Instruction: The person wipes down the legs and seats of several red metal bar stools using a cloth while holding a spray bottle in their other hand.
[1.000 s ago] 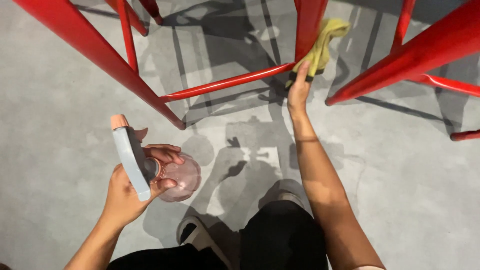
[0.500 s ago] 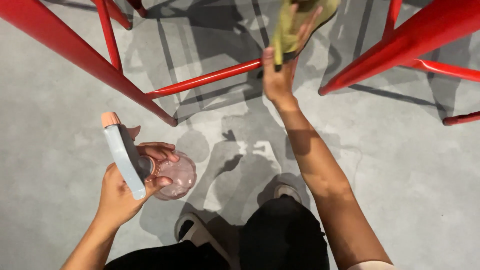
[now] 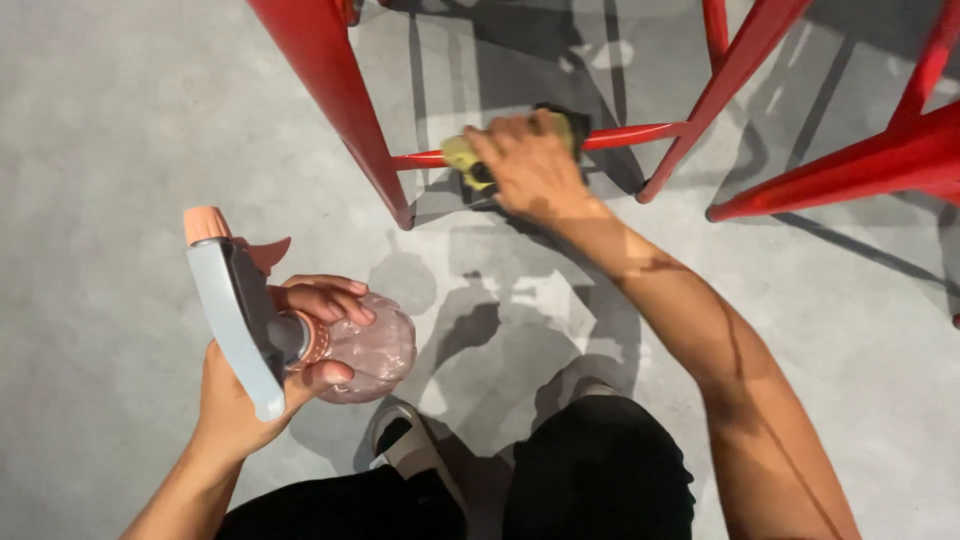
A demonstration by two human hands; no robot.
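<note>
The left hand (image 3: 250, 400) is gripping a spray bottle (image 3: 300, 335) low in the frame, fingers curling round the neck and the thumb pressing against the pinkish see-through body; the grey trigger head w/ its peach-coloured nozzle is pointing up-left. The palm side of that hand is facing away, so the contact under the bottle is not showing. The right hand (image 3: 530, 165) is pressing a yellow-green cloth (image 3: 462, 158) onto the red crossbar (image 3: 630, 135) of a red chair frame (image 3: 330, 100); the fingers are closing over the cloth, which is mostly covered, w/ only a bit sticking out at the left and a sliver at the right, beyond the knuckles. A dark part beneath the hand is too shadowed to identify. The chair legs are running out of the frame at the top and right, so the seat is not in view. Below, on the grey concrete floor (image 3: 100, 120), a shoe (image 3: 405, 445) is showing partly, btw. the dark trouser legs.
</note>
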